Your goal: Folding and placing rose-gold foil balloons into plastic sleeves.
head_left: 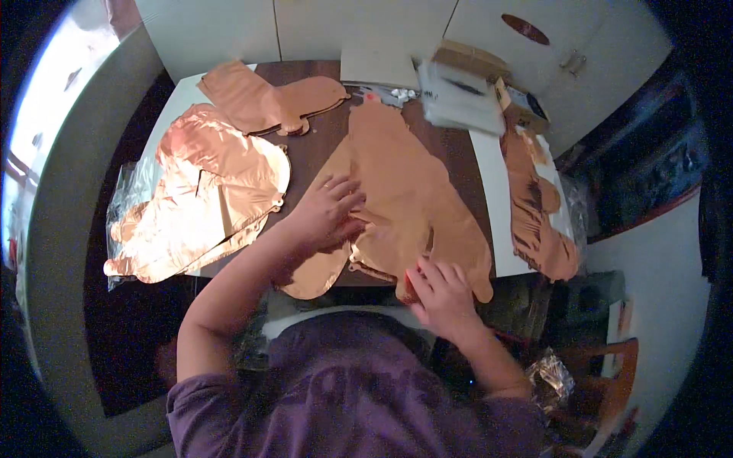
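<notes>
Flat, uninflated copper-coloured foil balloons [405, 168] lie overlapping in the middle of the table, in front of me. My left hand [330, 214] reaches in from the left, its fingers bent and closed on the folded edge of one sheet. Down at the near edge, my right hand [444, 296] pinches the narrow end of the foil, where a small red spot shows by the fingertips. Beneath the left wrist, a rounded lobe of foil [314, 273] sticks out. Part of the thumbs and the foil inside the grips is hidden.
Shiny crumpled foil balloons [221, 191] cover the table's left side, with a flatter pile [271, 99] behind. More foil [534, 206] lies at the right edge. Clear plastic bags and a cardboard box [469, 57] stand at the back right. A wooden chair [618, 366] is lower right.
</notes>
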Demonstrator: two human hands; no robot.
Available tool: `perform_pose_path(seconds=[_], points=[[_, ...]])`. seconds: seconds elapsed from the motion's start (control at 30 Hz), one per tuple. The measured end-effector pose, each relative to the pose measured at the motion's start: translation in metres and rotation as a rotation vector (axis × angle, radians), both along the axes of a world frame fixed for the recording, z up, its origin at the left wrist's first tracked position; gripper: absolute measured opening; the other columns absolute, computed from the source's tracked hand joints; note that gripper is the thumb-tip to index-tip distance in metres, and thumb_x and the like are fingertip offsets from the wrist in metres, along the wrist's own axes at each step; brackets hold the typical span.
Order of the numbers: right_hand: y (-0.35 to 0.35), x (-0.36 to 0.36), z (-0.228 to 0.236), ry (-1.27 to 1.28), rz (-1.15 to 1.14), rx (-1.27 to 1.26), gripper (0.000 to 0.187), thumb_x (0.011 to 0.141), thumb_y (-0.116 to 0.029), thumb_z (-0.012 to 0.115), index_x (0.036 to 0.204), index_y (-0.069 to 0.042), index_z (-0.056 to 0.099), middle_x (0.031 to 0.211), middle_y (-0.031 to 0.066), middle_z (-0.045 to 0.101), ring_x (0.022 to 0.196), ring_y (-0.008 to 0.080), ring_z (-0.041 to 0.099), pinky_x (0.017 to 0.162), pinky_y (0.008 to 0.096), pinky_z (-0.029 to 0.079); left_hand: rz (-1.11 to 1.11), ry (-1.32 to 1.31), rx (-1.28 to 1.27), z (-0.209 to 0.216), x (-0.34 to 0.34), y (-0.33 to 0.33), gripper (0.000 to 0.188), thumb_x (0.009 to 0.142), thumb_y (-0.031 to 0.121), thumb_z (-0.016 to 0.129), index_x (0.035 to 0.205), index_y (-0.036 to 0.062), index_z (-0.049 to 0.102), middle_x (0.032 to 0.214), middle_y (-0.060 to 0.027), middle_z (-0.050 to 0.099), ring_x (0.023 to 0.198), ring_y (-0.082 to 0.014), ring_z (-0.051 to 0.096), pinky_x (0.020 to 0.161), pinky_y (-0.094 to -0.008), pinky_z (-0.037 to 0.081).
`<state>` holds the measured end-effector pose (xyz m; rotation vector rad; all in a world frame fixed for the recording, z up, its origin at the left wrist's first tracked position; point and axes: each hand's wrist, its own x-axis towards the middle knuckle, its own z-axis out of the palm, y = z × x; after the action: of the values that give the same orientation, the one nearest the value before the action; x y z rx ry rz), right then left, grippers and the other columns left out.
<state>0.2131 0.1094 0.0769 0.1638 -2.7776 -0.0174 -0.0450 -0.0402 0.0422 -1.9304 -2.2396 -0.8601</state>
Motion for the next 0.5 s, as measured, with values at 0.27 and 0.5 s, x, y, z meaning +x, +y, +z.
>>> perform_pose_path(seconds=[0.27, 0.5], points=[[-0.009, 0.064, -0.058, -0.100, -0.586, -0.792, 0.025, 0.075, -0.022, 0.080, 0.082, -0.004, 0.064, 0.077, 0.0092, 0.061, 0.056, 0.0214, 0.058, 0.053, 0.0355, 0.048, -0.043, -0.130, -0.030, -0.007, -0.003, 0.003, 0.048, 0.085, 0.026, 0.057, 0.125, 0.0010, 0.054, 0.129, -0.0233, 0.052, 0.121, -0.0418, 0.049, 0.104, -0.0501, 0.038], [-0.019, 0.019, -0.017, 0.160, -0.311, -0.443, 0.037, 0.071, -0.023, 0.079, 0.100, -0.007, 0.063, 0.098, 0.0113, 0.061, 0.090, 0.0324, 0.059, 0.081, 0.0432, 0.046, -0.088, -0.198, -0.107, 0.006, -0.011, 0.011, 0.038, 0.082, 0.022, 0.055, 0.113, -0.0010, 0.061, 0.113, -0.0196, 0.061, 0.112, -0.0369, 0.053, 0.100, -0.0449, 0.040]])
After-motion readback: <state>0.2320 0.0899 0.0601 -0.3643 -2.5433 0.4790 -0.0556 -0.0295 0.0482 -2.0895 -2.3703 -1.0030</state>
